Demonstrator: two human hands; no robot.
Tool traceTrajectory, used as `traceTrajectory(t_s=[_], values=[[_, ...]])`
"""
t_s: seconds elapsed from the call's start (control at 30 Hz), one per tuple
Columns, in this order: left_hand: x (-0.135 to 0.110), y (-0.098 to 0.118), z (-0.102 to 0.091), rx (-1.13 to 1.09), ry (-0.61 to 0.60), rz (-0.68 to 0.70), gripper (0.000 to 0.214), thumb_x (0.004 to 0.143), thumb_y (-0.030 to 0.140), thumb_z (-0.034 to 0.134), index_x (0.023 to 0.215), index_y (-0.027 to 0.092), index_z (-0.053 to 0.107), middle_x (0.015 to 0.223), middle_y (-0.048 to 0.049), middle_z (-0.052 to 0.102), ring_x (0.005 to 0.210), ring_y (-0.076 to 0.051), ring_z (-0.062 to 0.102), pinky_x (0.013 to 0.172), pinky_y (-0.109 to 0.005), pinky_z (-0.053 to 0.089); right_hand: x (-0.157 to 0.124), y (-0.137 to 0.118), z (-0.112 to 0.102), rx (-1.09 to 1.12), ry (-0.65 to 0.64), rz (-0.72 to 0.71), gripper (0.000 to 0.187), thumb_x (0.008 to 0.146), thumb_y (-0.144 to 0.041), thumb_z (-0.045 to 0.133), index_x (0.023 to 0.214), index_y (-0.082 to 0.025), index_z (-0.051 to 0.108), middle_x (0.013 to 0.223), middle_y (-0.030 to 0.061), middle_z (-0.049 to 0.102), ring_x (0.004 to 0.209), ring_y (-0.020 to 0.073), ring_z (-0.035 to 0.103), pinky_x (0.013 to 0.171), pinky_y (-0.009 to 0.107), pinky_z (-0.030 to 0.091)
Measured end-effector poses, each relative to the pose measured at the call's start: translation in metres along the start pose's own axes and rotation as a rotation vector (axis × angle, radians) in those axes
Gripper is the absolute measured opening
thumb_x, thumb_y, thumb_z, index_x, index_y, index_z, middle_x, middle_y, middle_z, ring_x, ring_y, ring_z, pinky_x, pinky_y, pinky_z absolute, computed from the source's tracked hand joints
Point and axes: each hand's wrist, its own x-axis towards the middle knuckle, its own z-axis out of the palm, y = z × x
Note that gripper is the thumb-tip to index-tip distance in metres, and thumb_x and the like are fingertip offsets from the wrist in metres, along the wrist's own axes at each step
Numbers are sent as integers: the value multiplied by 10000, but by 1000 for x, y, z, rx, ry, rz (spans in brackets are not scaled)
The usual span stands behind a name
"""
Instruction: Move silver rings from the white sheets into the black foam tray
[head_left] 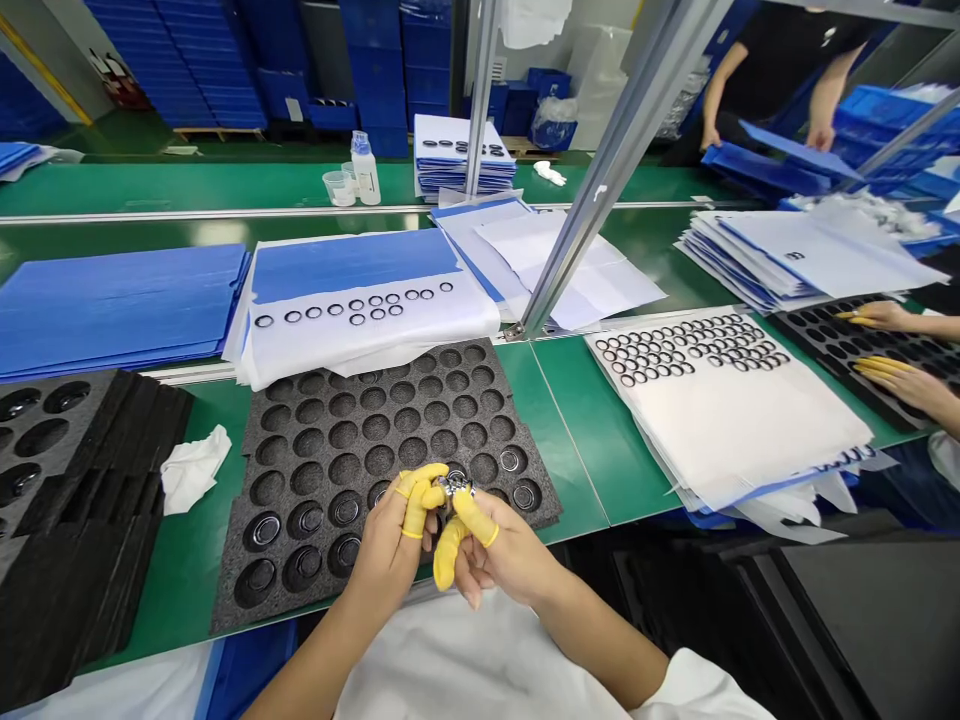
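My left hand (394, 545) and my right hand (487, 550) meet over the near edge of a black foam tray (390, 400) full of round pockets. Both wear yellow finger cots and pinch together a small shiny metal ring part (454, 486). Several pockets along the tray's near rows hold ring parts (346, 511); the far rows look bare. Beyond the tray lies a white sheet (360, 325) with several black rings (375, 305) in two rows.
A stack of black foam trays (67, 500) and a white cloth (193, 468) lie at left. Blue sheets (112, 300) are behind them. At right, another white sheet (720, 400) carries many rings, and a co-worker's hands (900, 375) in yellow cots touch another black tray. A slanted metal post (600, 180) rises mid-bench.
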Motion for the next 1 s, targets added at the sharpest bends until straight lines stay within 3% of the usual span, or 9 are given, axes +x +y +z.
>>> traceTrajectory(t_s=[0.1,0.23,0.33,0.43,0.57,0.67,0.8,1.0], values=[[0,-4,-2,-128,-42,-82,436,998,551,524,1238,248,726,767,-28,674,626,-174,590,654,-308,522,-5,-4,-4,98,-58,104,787,912,-847,392,1043,-110,635,462,-22,601,265,71,396,330,209,154],[-4,-8,-6,-241,-71,-165,559,961,630,555,1332,230,677,1052,-78,754,723,-167,655,744,-314,578,-12,-10,-5,162,-73,182,886,952,-843,234,1042,-85,685,491,14,634,289,83,465,318,205,166],[-9,-7,-12,-285,-42,-145,572,949,602,606,1407,259,622,1326,-103,700,884,-184,695,824,-312,589,-14,-12,-5,180,-122,202,910,982,-809,181,1063,-72,708,475,26,635,280,85,455,313,198,184],[-11,-2,-17,-334,-74,-39,539,961,536,631,1433,278,600,1410,-107,663,1067,-228,703,930,-341,581,-15,-10,-8,221,-202,212,936,1011,-766,134,1000,-47,733,453,45,624,273,84,430,310,192,204],[-11,8,-21,-392,-174,121,483,950,499,665,1394,311,637,1335,-86,708,1167,-254,696,985,-359,579,-15,-4,-12,245,-250,173,907,1024,-744,176,842,-58,740,446,52,622,272,76,428,311,185,232],[-10,11,-21,-353,-224,143,535,927,502,697,1427,336,606,1345,-78,694,1224,-257,676,1036,-360,562,-17,-1,-9,218,-250,116,827,1023,-733,281,723,-86,702,445,37,614,289,69,461,313,174,241],[-10,8,-25,-138,-280,187,634,914,376,752,1500,397,512,1470,-38,626,1339,-220,599,1145,-331,476,-19,-1,-5,197,-221,98,733,1010,-715,382,748,-96,675,456,19,616,293,66,474,310,171,232],[-7,9,-32,29,-383,347,627,986,205,654,1541,411,447,1574,9,545,1428,-147,510,1213,-264,372,-19,-2,-7,213,-182,156,731,1027,-696,351,741,-97,659,465,32,625,290,62,461,302,174,201]])
